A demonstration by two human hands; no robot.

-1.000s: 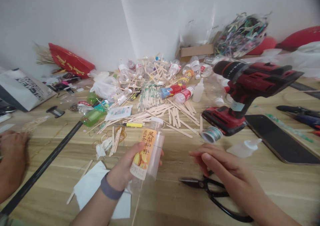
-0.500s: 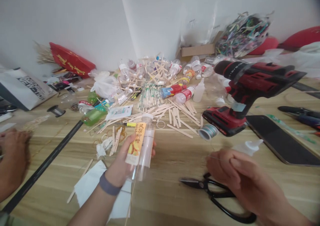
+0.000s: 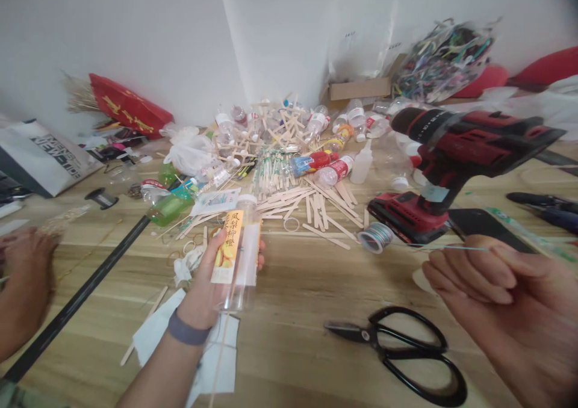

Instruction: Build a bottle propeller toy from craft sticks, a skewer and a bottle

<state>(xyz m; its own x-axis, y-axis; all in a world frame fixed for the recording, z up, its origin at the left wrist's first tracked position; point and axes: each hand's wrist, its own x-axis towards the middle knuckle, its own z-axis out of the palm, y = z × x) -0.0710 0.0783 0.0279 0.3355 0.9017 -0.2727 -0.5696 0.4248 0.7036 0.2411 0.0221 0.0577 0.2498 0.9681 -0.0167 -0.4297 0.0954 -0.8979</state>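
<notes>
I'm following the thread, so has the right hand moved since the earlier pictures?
Yes, the right hand has moved rightward, away from the scissors, whose handles it partly covered before.

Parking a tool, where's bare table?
Bare wood lies between held bottle and scissors, and between black bar and white paper. Crowded: wooden sticks and bottles toward the wall; drill, phone and right hand at right.

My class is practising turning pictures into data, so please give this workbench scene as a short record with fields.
left hand: grips a clear bottle with a yellow label
right hand: pinches a thin thread
thread source: small spool on the table
nearest the right hand: phone, partly hidden
tools: black-handled scissors; red and black drill
behind the bottle: loose wooden sticks
far left: another person's hand
</notes>
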